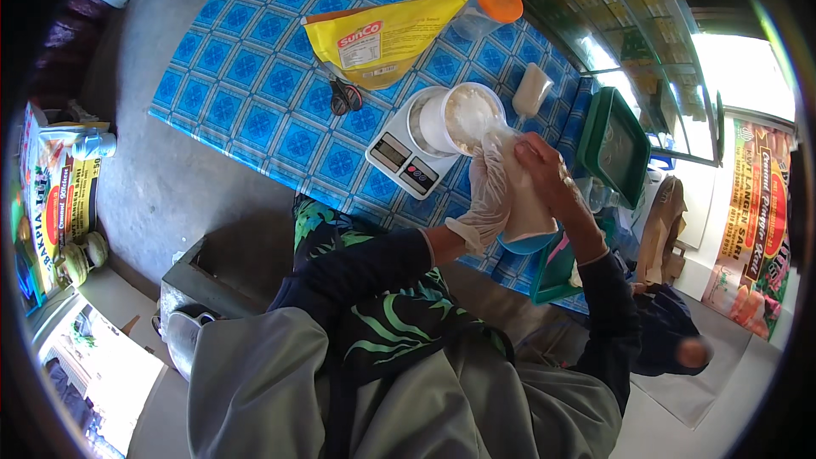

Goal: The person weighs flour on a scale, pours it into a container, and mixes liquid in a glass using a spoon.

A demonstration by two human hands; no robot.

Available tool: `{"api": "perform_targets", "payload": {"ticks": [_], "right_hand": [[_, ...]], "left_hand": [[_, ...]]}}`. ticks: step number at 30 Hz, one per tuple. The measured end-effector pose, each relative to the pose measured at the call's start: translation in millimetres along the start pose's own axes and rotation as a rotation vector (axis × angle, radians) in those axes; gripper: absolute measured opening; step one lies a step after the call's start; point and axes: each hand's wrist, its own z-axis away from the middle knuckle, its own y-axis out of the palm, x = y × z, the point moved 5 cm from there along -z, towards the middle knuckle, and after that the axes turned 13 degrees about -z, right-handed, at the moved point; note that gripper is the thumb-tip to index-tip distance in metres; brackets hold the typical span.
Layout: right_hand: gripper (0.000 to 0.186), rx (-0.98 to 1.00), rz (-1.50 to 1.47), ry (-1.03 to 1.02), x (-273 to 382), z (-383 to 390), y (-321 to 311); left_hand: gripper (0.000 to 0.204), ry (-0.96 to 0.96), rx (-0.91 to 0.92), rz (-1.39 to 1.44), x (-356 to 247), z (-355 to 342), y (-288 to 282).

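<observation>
The right hand (551,177) curls over a bag (527,206) beside the gloved left hand (487,197).

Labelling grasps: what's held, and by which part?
A bag of white contents: the gloved left hand on its left side, the right hand on its right, toward the end near the white tub.

There is room to pass over the worktop (229,106) left of the scissors (345,99); the yellow pouch (382,42) stands in the way beyond the scale (393,153), the green tray (595,140) at right.
</observation>
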Motion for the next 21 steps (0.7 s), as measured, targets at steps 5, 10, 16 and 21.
{"api": "perform_targets", "payload": {"ticks": [5, 10, 16, 21], "right_hand": [[0.024, -0.100, -0.115, -0.057, -11, 10, 10], [0.027, -0.291, -0.080, -0.075, -15, 25, 17], [0.027, -0.237, -0.048, -0.001, -20, 23, 17], [0.026, -0.191, -0.039, -0.072, -8, 17, 16]], "left_hand": [[0.040, -0.039, 0.084, -0.021, -2, 3, -3], [0.039, -0.037, 0.157, -0.077, -7, 8, -7], [0.035, -0.126, 0.087, 0.052, -7, 15, -6], [0.036, -0.088, 0.113, 0.009, -3, 5, -10]]}}
